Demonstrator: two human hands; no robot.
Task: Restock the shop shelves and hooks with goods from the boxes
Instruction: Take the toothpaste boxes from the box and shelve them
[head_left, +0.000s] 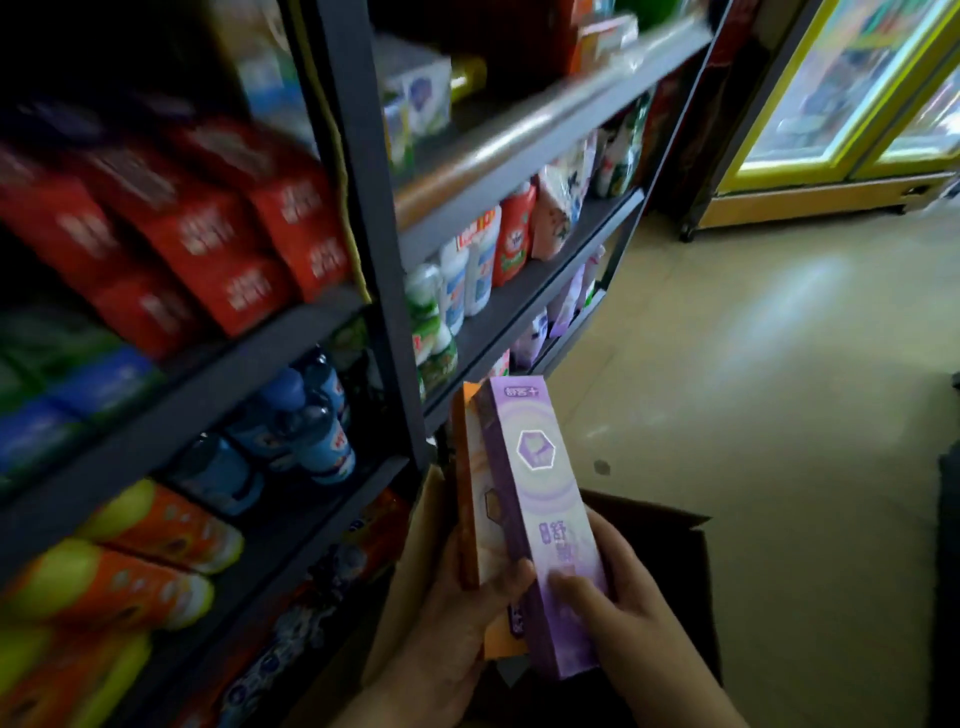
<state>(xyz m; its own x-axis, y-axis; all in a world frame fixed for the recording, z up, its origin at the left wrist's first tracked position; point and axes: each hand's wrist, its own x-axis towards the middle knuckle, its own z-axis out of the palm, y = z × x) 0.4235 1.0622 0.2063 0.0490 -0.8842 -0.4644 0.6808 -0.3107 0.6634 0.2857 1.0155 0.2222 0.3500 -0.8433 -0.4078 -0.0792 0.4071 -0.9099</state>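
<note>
I hold two long, slim cartons upright in front of the shelves. The purple carton (535, 499) lies in front, an orange carton (471, 499) behind it on the left. My left hand (457, 618) grips the lower part of the orange carton, thumb across toward the purple one. My right hand (618, 608) grips the purple carton's lower end, fingers curled round its front. Below the hands stands an open cardboard box (675, 525) on the floor; what is inside it is hidden.
A dark metal shelf unit (374, 249) fills the left: red cartons (208, 228), blue bottles (306, 431), orange-yellow packs (135, 566), white and green bottles (457, 291). A lit glass-door fridge (841, 104) stands at the far right. Beige floor (753, 364) lies between.
</note>
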